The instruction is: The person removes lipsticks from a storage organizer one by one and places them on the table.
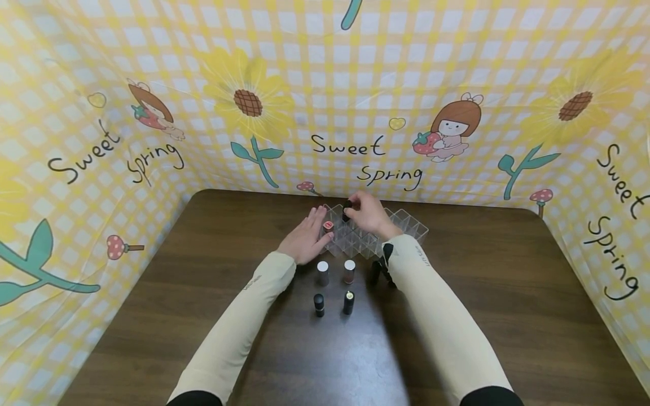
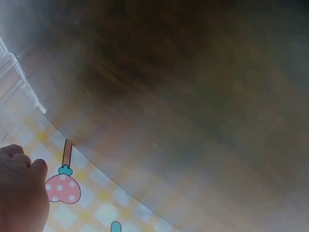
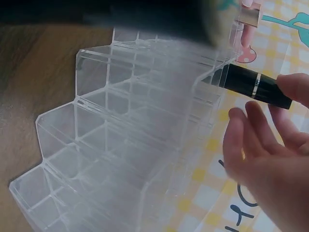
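Observation:
A clear stepped lipstick organizer [image 1: 355,239] with many square compartments stands near the back of the table. My right hand [image 1: 369,214] pinches a black lipstick tube [image 3: 256,87] with a silver band between thumb and fingers. The tube's lower end is at a compartment on the organizer's back left side. Along the organizer's left end my left hand [image 1: 303,237] rests with straight fingers and spread thumb. Beside that hand, a lipstick with a red top [image 1: 328,226] sits in a left compartment. In the left wrist view only part of the left hand [image 2: 24,193] shows.
In front of the organizer stand two lipsticks with pale tops, one greyish [image 1: 323,274] and one reddish [image 1: 349,273]. Nearer are two black tubes, left [image 1: 319,305] and right [image 1: 348,303]. More black tubes [image 1: 374,273] stand partly behind the right sleeve. A checked cloth [image 1: 325,84] surrounds the table.

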Demonstrator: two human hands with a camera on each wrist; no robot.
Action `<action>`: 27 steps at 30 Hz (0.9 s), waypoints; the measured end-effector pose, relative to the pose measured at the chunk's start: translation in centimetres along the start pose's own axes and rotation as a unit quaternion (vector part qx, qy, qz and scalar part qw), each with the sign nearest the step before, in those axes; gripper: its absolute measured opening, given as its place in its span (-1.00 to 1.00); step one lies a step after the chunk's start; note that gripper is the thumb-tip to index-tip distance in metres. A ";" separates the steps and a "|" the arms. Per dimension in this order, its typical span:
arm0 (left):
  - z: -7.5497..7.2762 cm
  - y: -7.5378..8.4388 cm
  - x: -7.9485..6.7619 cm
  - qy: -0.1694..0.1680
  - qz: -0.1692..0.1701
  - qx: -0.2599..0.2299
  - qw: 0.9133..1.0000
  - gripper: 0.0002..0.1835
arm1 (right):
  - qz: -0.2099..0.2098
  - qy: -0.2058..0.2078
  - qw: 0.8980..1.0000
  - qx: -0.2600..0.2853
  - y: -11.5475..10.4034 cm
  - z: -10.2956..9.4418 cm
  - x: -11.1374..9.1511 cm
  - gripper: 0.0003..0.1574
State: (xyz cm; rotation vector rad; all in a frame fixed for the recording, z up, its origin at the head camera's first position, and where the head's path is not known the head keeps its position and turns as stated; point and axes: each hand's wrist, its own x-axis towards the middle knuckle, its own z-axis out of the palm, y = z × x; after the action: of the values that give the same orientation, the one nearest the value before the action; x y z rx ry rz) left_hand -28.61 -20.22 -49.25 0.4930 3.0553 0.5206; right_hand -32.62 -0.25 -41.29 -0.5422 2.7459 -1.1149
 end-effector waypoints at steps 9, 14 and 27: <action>0.0 0.2 -0.1 -0.003 -0.004 -0.001 1.000 -0.17 | 0.007 -0.009 0.999 0.040 0.2 0.0 -0.2 -0.50; -0.1 0.2 0.0 -0.001 -0.007 -0.003 1.000 -0.17 | 0.007 -0.020 0.999 0.040 0.1 0.0 -0.4 -0.52; 0.2 -0.2 0.3 0.001 -0.003 -0.011 1.000 -0.17 | -0.011 -0.031 0.998 0.044 0.2 0.1 -0.4 -0.56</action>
State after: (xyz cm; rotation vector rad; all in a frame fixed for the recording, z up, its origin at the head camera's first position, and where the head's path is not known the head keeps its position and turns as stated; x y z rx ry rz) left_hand -28.89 -20.22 -49.48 0.4841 3.0490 0.5546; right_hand -32.31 -0.05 -41.55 -0.5872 2.6308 -1.1959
